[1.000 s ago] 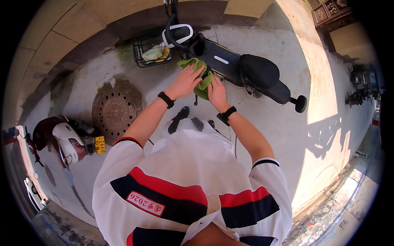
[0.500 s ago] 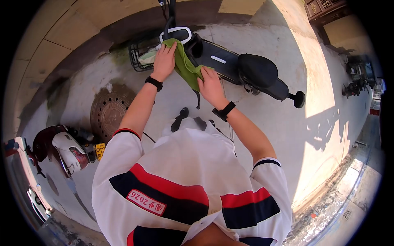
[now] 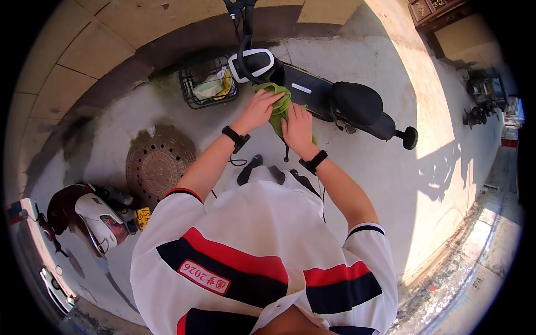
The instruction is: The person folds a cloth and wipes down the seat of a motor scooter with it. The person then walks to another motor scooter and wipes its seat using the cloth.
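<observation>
Between my two hands is a green cloth [image 3: 281,106], bunched together, with one end hanging below my right hand. My left hand [image 3: 260,111] is closed on the cloth's left part. My right hand [image 3: 297,127] grips its right side, fingers bent over the fabric. Just beyond the cloth stands a black electric scooter [image 3: 312,92] with a white-rimmed front panel [image 3: 252,64] and a padded black seat [image 3: 358,104]. The hands hide part of its handlebar. I cannot tell whether the cloth touches the scooter.
A black wire basket [image 3: 192,99] holding bags is at the scooter's front. To my left are a round manhole cover [image 3: 159,167] and a white and dark red scooter [image 3: 97,218]. A wall [image 3: 106,50] runs along the far side. More vehicles [image 3: 484,100] stand far right.
My hands have drawn closer together, and the cloth has gone from stretched out to bunched up. My left hand moved right and lower, uncovering the basket.
</observation>
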A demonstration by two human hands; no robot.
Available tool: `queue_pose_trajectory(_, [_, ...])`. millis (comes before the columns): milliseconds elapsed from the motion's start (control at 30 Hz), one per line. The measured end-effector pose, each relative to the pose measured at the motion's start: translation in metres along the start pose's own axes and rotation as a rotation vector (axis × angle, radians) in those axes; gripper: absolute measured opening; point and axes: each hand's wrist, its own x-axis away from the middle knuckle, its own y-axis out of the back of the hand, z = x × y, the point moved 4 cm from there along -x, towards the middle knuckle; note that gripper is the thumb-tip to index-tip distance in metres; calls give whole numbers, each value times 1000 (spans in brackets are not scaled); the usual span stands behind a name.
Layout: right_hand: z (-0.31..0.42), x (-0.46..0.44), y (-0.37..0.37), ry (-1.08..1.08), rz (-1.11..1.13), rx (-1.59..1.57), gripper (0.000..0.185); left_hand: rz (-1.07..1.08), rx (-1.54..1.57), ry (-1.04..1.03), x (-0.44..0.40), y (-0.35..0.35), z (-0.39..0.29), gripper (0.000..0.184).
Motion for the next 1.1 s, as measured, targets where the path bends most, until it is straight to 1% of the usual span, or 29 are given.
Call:
queue_pose_trajectory(67, [0,-1,-1,-21,-22,-26,52,3,-85,22,1,6,9,49])
queue_pose_trajectory(167, [4,-5,3,-22,-32,-67,48,-236,-358,101,-6,30,26,52])
queue_pose_trajectory(200, [6,-7,4,-13,-31,-90,48,-256,-474,119,-9,39,32,55])
queue_pose_trajectory(300, [8,-14,-1,-18,-18,-146,49,-288,-603,80,-24,62,52,55])
queue_pose_trajectory(333, [10,-16,-4,-22,-11,-163,50,-265,-644,61,-30,63,57,53])
queue_pose_trajectory(433, [15,-23,-7,0,23,-137,54,-221,-605,44,-47,69,72,49])
queue_pose_trajectory(533, [15,-27,-11,-6,83,-101,59,-222,-610,-11,-62,70,78,45])
queue_pose_trajectory(733, [12,-23,-10,1,121,-128,63,-69,-567,49,-88,81,83,40])
queue_pose_trajectory(833, [12,-22,-6,15,112,-148,64,-105,-539,0,-93,82,83,40])
queue_pose_trajectory(967, [9,-20,-10,12,95,-158,62,-220,-479,-34,-86,73,89,47])
queue_pose_trajectory(1067, [5,-18,-12,5,79,-202,59,-247,-472,-80,-79,72,80,52])
queue_pose_trajectory(1100, [4,-18,-10,2,71,-222,57,-245,-483,-60,-74,69,79,51])
